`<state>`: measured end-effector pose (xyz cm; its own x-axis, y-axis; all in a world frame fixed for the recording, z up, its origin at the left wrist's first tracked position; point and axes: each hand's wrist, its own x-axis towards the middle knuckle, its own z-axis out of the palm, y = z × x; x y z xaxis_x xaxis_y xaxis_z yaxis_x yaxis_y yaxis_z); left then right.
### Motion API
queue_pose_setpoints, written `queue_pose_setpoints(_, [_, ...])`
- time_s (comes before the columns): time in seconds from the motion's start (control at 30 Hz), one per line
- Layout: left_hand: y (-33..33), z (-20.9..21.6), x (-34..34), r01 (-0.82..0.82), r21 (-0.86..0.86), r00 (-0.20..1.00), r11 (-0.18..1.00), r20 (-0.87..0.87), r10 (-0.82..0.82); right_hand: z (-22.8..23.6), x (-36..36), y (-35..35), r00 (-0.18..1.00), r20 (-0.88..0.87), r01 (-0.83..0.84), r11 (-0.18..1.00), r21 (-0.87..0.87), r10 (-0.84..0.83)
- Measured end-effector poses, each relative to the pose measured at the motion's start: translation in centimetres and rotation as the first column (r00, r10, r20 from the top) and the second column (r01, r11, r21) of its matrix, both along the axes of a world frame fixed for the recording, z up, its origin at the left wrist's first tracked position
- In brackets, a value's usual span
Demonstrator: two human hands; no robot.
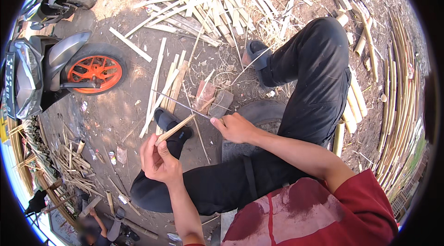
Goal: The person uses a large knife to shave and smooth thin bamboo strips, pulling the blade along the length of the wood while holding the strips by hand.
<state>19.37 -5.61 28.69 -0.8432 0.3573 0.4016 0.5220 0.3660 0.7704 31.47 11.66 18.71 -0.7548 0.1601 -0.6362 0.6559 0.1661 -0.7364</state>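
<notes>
Going left to right. Pinching near end of slim bamboo strip (178, 128) between thumb and fingers of left hand (159, 165); curled in around it, not spread. From there, running up and rightward along its long axis, away from red shirt (365, 204). Up in the air over bare ground (115, 112), just beside left sandal (163, 117); not resting on anything visible. Under far end, on the ground: reddish brick (205, 93) and grey block (221, 103), side by side.

Slanting the other way, up and leftward: long thin knife (178, 101), with tip over loose pale strips (157, 74). Crossing bamboo strip past its middle, toward far end. Touching or apart at the crossing: can't tell from this angle.

Clenched around knife's handle: right hand (237, 128), with thumb laid forward toward the blade. Handle mostly hidden. Nearer to strip: left hand, directly on it; right hand near the crossing, off the strip.
</notes>
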Motion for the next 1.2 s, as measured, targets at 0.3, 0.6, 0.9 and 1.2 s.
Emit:
queue_pose_setpoints(0.3, [-0.2,-0.4,-0.6,0.093,-0.123,0.993,0.988,-0.066,-0.102,-1.0,-1.6,-0.9,0.989,-0.146,0.025,0.999,0.038,-0.019])
queue_pose_setpoints(0.6, [2.2,1.8,-1.2,0.119,-0.080,0.975,0.990,-0.178,-0.132,2.7,-3.2,-0.8,0.944,-0.325,0.047,0.998,-0.029,-0.054])
queue_pose_setpoints(0.9, [1.7,1.7,-1.3,0.098,-0.143,0.967,0.985,-0.221,-0.129,3.8,-2.3,-1.7,0.942,-0.311,0.081,0.986,-0.145,-0.123])
queue_pose_setpoints(1.2, [-0.5,0.7,-0.7,0.117,-0.071,0.958,0.991,-0.256,-0.131,-3.8,2.1,-1.6,0.999,-0.020,-0.032,0.996,-0.084,0.030])
